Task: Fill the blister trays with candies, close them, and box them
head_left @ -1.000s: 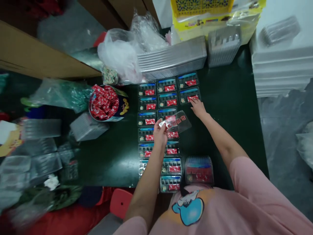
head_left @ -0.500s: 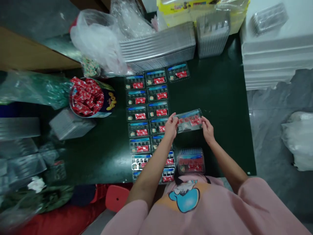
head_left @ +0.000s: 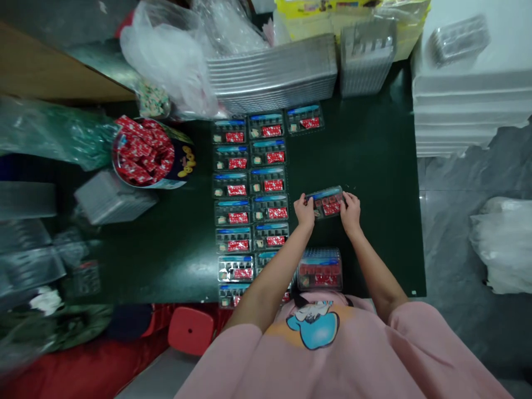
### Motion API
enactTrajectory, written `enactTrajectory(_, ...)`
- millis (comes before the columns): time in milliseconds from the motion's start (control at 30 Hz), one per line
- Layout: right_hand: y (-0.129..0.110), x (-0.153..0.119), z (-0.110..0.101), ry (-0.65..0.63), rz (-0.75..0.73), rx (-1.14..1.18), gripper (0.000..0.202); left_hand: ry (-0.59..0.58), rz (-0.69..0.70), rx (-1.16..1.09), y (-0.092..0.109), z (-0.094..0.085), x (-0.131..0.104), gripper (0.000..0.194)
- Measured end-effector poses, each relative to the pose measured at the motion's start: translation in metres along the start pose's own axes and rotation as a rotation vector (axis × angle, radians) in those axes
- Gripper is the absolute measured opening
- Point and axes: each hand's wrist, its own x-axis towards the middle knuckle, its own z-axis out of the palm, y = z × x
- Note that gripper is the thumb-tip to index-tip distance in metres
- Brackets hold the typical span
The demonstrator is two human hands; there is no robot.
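Both hands, left (head_left: 305, 211) and right (head_left: 350, 210), pinch the ends of a filled tray (head_left: 326, 201) at frame centre, apparently closing it; next it likely wants stacking on the pile (head_left: 320, 269) below.

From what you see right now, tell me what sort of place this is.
Probably a small hand-packing workshop: rows of identical filled trays on a dark table, stacks of empty clear trays, a tub of red packets, and both hands pressing on one tray.

Clear glossy plastic tray (head_left: 326, 200); matt dark green table (head_left: 374, 160); shiny red foil sachets (head_left: 143, 151); crinkled plastic bag (head_left: 166, 52).
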Motion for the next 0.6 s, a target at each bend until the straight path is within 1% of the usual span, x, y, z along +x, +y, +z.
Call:
enactTrajectory(100,0.008,0.0,0.003,-0.008,0.0,-0.059,0.042,-0.002,-0.06,0.008,-0.003,0.002,0.0,0.047)
enactTrajectory(200,0.011,0.002,0.001,-0.03,0.028,-0.023,0.041,-0.063,-0.18,-0.092,0.0,0.003,0.0,0.045)
enactTrajectory(267,0.009,0.002,-0.006,-0.049,0.082,0.01,0.041,-0.106,-0.255,-0.195,0.007,0.0,-0.001,0.041)
enactTrajectory(333,0.002,-0.003,-0.017,-0.072,0.131,0.067,0.042,-0.158,-0.257,-0.308,0.016,-0.009,-0.004,0.039)
enactTrajectory(400,-0.01,-0.017,-0.034,-0.119,0.146,0.159,0.045,-0.241,-0.203,-0.408,0.024,-0.029,-0.014,0.04)
enactTrajectory(467,-0.026,-0.043,-0.055,-0.198,0.141,0.245,0.049,-0.324,-0.159,-0.466,0.028,-0.06,-0.034,0.047)
enactTrajectory(533,-0.042,-0.077,-0.077,-0.29,0.146,0.279,0.056,-0.349,-0.152,-0.463,0.025,-0.097,-0.065,0.054)
enactTrajectory(600,-0.054,-0.116,-0.096,-0.374,0.167,0.266,0.06,-0.345,-0.177,-0.42,0.013,-0.132,-0.101,0.054)
